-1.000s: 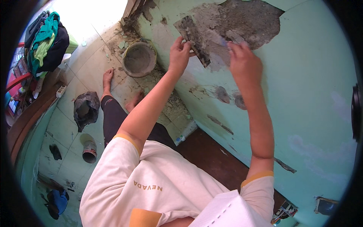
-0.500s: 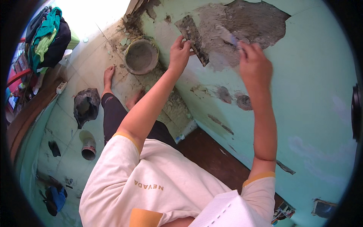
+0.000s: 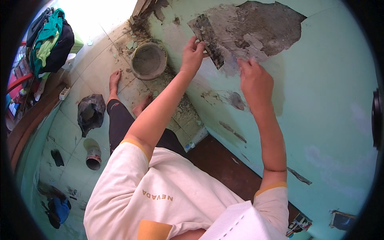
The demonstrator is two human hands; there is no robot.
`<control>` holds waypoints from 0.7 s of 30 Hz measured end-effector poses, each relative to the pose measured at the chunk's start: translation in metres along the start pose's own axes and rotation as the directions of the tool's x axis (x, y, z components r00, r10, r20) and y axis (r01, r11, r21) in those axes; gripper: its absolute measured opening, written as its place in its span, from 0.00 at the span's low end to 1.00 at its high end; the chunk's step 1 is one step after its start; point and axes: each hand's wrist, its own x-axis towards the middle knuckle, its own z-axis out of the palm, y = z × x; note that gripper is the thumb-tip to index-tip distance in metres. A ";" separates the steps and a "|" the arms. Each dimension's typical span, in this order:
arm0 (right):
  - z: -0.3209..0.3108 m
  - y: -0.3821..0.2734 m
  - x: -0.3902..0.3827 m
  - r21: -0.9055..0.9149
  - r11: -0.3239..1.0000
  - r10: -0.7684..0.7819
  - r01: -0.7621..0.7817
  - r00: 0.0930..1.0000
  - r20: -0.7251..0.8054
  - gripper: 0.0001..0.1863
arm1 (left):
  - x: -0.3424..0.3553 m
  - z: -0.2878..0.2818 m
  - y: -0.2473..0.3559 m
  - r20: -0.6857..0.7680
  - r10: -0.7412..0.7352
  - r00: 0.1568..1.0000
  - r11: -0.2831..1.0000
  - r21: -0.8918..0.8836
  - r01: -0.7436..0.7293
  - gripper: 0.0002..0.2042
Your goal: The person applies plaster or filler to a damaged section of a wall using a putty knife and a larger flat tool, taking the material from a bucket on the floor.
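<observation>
My left hand (image 3: 192, 58) grips a dark, mortar-smeared rectangular board (image 3: 205, 34), tilted beside a rough grey patch (image 3: 276, 26) of exposed plaster in the mint-green wall. My right hand (image 3: 256, 84) is closed on a small scraper (image 3: 238, 61) at the lower part of this patch, right of the board; its blade is hard to make out. A wet-looking smear of grey mortar lies across part of the patch. Below the board, on the tiled floor, stands a round bucket (image 3: 147, 61) of grey mortar, close to the wall.
My bare feet (image 3: 115, 80) are on tiles (image 3: 92, 68) strewn with rubble. A dark crumpled bag (image 3: 90, 112) and a cylindrical can (image 3: 93, 156) lie left of my legs. Clothes (image 3: 52, 40) hang at upper left above a wooden ledge (image 3: 36, 120). A brown board (image 3: 216, 168) lies by the wall base.
My right hand went up and right with the scraper, then came back down and left to the patch's lower edge. My left hand and board have shifted slightly right.
</observation>
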 end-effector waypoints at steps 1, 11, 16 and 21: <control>0.001 0.006 0.002 0.002 1.000 0.004 -0.004 1.000 -0.010 0.14 | -0.003 0.002 0.002 0.018 0.003 1.000 1.000 0.003 -0.004 0.21; -0.015 -0.003 0.006 0.083 0.996 0.019 -0.016 0.999 -0.027 0.12 | 0.005 0.002 -0.008 0.007 0.033 0.999 0.999 0.033 -0.034 0.19; -0.008 0.014 0.018 0.019 1.000 0.019 -0.018 0.996 -0.087 0.12 | 0.001 0.003 0.003 0.017 0.013 1.000 0.996 0.083 -0.014 0.22; -0.049 0.014 0.014 0.073 0.995 0.071 -0.069 0.997 -0.024 0.12 | 0.004 -0.002 0.004 0.008 0.012 1.000 0.996 0.084 -0.013 0.24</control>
